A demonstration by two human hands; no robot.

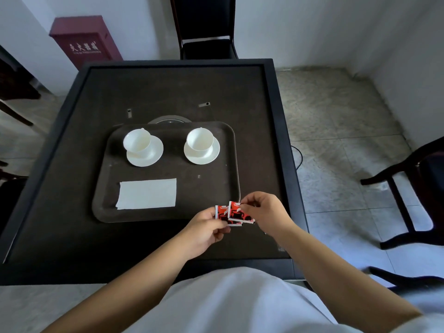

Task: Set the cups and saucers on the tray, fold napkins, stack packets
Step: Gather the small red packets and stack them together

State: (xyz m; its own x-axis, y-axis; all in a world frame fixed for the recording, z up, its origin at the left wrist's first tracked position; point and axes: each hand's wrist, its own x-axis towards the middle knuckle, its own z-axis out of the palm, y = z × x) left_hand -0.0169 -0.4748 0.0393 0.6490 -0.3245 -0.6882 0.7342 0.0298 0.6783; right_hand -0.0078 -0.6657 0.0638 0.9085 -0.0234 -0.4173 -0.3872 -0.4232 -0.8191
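Room: pale walls and mottled stone floor tiles are surrounding a dark square desk [72, 236] with a raised rim; black chairs are standing at the far side and to the right.
Tray: a dark matte tray [168, 213] with rounded corners is sitting mid-desk, its shallow lip keeping the service together.
Cups: two glossy white cups, left [137, 142] and right [200, 140], are each sitting on a round white saucer [153, 157] [209, 156], side by side along the tray's far half.
Napkin: a white paper napkin [147, 193] is lying flat as a folded rectangle at the tray's near left, leaving the near right bare, likely for the packets.
Packets: small flat red-and-black packets [236, 214], glossy and square, are being held overlapped just off the tray's near right corner, apparently being squared into a stack.
Left hand: the left hand [205, 230] is pinching the lower packet, fingers closed on its left edge.
Right hand: the right hand [265, 211] is gripping the upper packet's top edge with narrow fingertips.
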